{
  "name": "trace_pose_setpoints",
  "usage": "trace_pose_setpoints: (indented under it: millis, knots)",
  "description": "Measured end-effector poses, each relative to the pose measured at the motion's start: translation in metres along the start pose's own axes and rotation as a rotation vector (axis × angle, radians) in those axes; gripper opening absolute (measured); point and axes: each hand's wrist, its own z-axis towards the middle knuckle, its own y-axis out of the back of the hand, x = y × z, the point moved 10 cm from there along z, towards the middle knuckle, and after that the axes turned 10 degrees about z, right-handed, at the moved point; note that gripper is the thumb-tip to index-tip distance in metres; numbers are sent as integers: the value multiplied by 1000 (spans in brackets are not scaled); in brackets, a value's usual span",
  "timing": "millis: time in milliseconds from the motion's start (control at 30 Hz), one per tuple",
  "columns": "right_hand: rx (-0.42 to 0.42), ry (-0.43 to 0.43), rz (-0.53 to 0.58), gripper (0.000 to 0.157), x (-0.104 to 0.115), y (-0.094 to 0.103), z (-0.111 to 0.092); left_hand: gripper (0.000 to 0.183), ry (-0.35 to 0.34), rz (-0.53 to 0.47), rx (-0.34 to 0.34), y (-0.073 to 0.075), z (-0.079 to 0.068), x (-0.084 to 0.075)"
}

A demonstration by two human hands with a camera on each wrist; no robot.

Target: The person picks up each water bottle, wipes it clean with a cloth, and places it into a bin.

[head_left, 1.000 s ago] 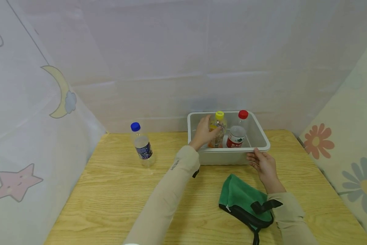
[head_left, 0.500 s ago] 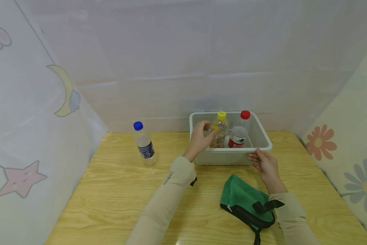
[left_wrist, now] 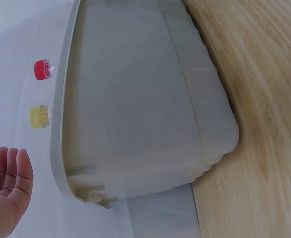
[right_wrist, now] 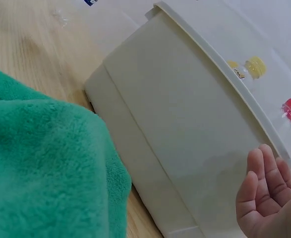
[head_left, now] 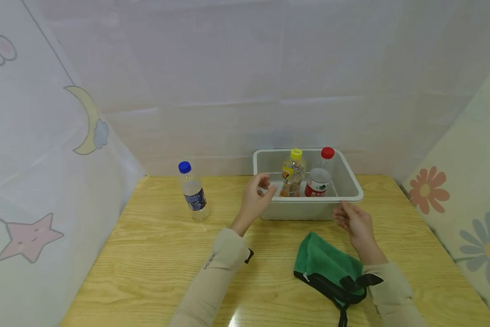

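Observation:
A white plastic bin [head_left: 302,211] stands at the back of the table. Inside it are two upright bottles: one with a yellow cap and patterned label [head_left: 292,177], the other clear with a red cap and red label [head_left: 319,179]. My left hand [head_left: 254,197] is at the bin's front left corner, fingers loosely bent and apart from the bottles; nothing is in it. My right hand [head_left: 355,222] is at the front right of the bin, its fingertips close under the rim and the thumb spread from them in the right wrist view.
A clear bottle with a blue cap and dark blue label [head_left: 195,195] stands on the table [head_left: 155,254] at the left. A green plush pouch with black trim [head_left: 326,263] lies in front of the bin, close to the right sleeve. Printed curtains hang around the table.
My left hand has let go of the yellow-capped bottle and drawn back out of the bin, toward me and left. My right hand has slipped slightly down from the rim. The bottles stay in place.

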Motion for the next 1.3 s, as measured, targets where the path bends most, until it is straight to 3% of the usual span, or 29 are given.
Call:
trace_pose_setpoints:
  millis: [133, 300, 467, 600, 800, 1067, 1300]
  knots:
    - [86, 73, -287, 16, 2, -7, -7, 27, 4, -18, -10, 6, -9, 3]
    - [228, 262, -757, 33, 5, -24, -22, 27, -6, -43, -21, 10, -18, 3]
    - [375, 429, -1050, 38, 0, -42, -43, 27, -10, -51, -14, 19, -27, -13]
    - [493, 456, -1198, 53, -13, -48, -55, 26, -12, -37, -18, 30, -33, -31]
    - [602, 463, -1346, 68, -33, -49, -65, 27, -16, -39, -44, 37, -40, -31]
    - [666, 437, -1516, 80, -53, -48, -70, 27, -54, -44, -75, 46, -46, -32]
    - [645, 438, -1606, 90, -66, -48, -72, 25, -71, -23, -77, 51, -52, -29]
